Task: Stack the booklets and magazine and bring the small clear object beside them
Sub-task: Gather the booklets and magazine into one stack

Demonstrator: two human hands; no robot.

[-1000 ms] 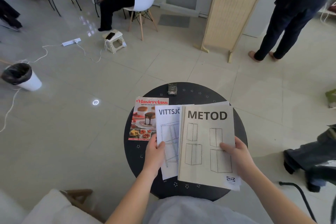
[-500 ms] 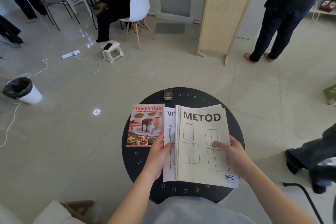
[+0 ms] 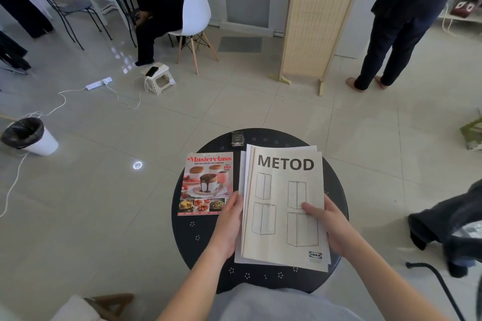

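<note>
Paper METOD booklet point(image 3: 285, 206) squared over a second booklet point(image 3: 242, 172) (only its left edge showing) on black round table point(image 3: 336, 190); left hand point(image 3: 229, 226) pinching the pair's left edge, right hand point(image 3: 330, 226) clasping the right edge, thumb on top. Masterclass magazine point(image 3: 207, 182) flat just left, long axis parallel, nearer left hand. Small clear object point(image 3: 236, 138) at far rim, detail indistinct.

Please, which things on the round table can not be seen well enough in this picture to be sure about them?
Head view only:
- White booklet: its cover is hidden under the METOD booklet; only a left strip shows.
- Small clear object: too small to tell what it is.
- Left hand: its fingers are tucked behind the stack's edge.
- Masterclass magazine: its lower right corner is behind the left hand.
- Round table: its near rim is cut by the person's clothing.
</note>
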